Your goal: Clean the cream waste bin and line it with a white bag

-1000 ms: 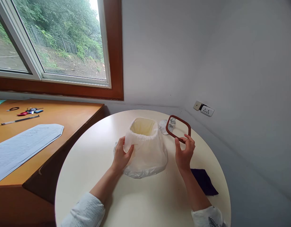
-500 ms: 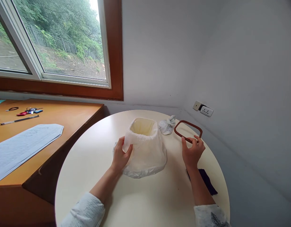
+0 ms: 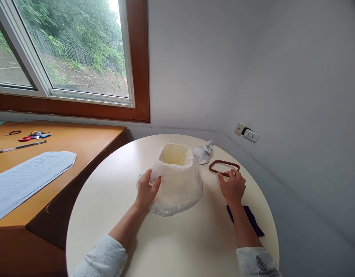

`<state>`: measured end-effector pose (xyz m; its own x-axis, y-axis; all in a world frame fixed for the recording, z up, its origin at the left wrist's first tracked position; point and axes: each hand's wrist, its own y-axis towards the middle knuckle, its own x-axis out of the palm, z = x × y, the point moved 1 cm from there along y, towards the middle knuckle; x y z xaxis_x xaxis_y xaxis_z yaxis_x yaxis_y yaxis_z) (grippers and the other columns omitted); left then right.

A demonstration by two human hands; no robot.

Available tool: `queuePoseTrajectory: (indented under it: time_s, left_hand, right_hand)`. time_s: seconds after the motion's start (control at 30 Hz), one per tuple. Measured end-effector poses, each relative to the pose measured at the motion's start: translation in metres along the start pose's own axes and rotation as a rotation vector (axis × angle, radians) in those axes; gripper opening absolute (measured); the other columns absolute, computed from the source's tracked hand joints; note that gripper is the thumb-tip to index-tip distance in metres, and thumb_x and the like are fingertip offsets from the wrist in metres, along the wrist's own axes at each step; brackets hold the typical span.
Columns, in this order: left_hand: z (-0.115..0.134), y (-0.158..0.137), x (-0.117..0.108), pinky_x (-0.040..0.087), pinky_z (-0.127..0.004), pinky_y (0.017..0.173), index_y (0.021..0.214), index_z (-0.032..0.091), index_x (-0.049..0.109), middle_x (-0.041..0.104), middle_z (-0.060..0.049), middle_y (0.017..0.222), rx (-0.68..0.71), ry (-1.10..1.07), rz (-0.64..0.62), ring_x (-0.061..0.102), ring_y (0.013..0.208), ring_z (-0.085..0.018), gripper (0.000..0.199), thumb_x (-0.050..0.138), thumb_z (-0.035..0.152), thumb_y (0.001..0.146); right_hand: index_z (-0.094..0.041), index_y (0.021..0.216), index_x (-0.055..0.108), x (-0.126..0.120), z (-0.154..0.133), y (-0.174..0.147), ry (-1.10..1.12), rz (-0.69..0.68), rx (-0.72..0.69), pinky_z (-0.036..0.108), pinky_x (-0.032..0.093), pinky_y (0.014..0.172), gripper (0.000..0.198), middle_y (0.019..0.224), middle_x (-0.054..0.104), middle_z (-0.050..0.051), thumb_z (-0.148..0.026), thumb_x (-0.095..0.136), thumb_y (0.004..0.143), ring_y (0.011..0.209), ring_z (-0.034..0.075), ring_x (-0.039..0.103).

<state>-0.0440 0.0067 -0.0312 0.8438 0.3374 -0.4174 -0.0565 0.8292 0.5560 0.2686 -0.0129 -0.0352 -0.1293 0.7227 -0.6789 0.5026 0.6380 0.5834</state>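
Observation:
A small bin lined with a white plastic bag (image 3: pixel 180 188) stands upright on the round table (image 3: pixel 108 207). The bag is folded over the bin's rim and hangs down around its outside, spreading on the tabletop. My left hand (image 3: pixel 147 190) grips the bag at the bin's left side, thumb and fingers closed on the plastic. To the right, my right hand (image 3: pixel 232 186) holds the near edge of a brown rounded rectangular frame (image 3: pixel 223 161), which lies low over the table. Behind the bin's right side sits a knotted white plastic bag (image 3: pixel 204 152).
A dark cloth (image 3: pixel 253 221) lies partly under my right forearm. On the wooden desk (image 3: pixel 90 134) at left are papers (image 3: pixel 35 179), a pen (image 3: pixel 23 146) and keys (image 3: pixel 35 135). A wall socket (image 3: pixel 251 135) is beyond the table at right.
My right hand has lowered the brown frame toward the tabletop and slightly left, and it now lies flatter. My left hand keeps its place on the bag.

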Motion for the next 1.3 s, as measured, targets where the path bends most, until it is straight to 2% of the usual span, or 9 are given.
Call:
queuePoseTrajectory:
  time_s: [0.47,1.3]
  left_hand:
    - [-0.0015,-0.0002,0.0006,0.039,-0.025,0.056,0.077,0.021,0.05,0.056,0.001,0.07,0.014,0.006,0.0,0.052,0.065,-0.015,0.009,0.05,0.03,0.08]
    - [-0.0003,-0.0001,0.0,0.038,-0.024,0.055,0.075,0.021,0.05,0.055,0.002,0.068,0.014,-0.01,0.0,0.05,0.062,-0.014,0.007,0.051,0.027,0.079]
  right_hand:
    - [-0.018,0.08,0.062,0.004,0.0019,-0.0015,-0.026,-0.034,-0.013,0.044,0.041,0.072,0.027,0.115,0.054,0.014,-0.043,0.053,0.075,0.106,0.035,0.044]
    - [-0.019,0.078,0.063,0.0013,-0.0006,-0.0015,-0.04,-0.055,-0.006,0.042,0.042,0.066,0.024,0.118,0.053,0.015,-0.041,0.054,0.073,0.106,0.036,0.045]
